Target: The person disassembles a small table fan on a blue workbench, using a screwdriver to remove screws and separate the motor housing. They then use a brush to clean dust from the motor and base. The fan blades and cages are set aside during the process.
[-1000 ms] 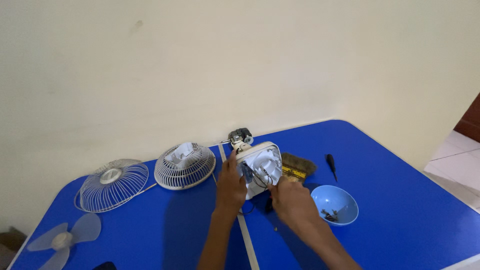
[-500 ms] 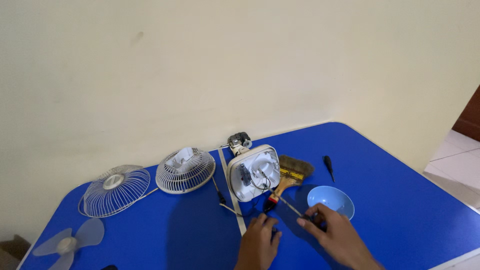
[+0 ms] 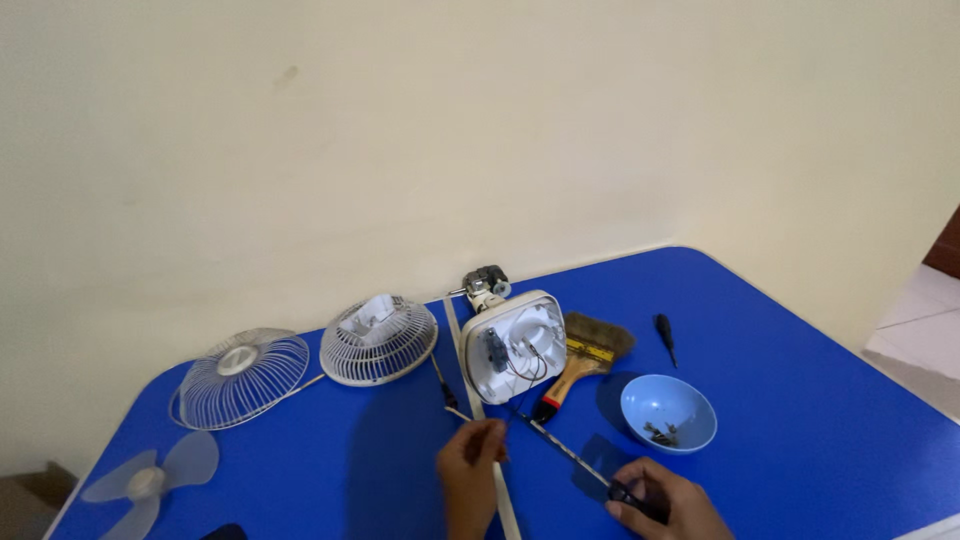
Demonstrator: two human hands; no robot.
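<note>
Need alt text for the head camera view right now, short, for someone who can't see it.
Two hands work on a blue table: the right hand holds a screwdriver aimed at an opened white fan housing, the left hand pinching something small beside it. Two fan grilles, a blade, brush and blue bowl lie around.

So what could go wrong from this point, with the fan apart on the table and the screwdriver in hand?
The right hand grips a long screwdriver whose tip points at the left hand, which is close by; a slip might jab the fingers. Loose wires hang from the open white motor housing beside the shaft and could snag. The blue bowl holding small screws sits near the right hand, so a bump may scatter them.
</note>
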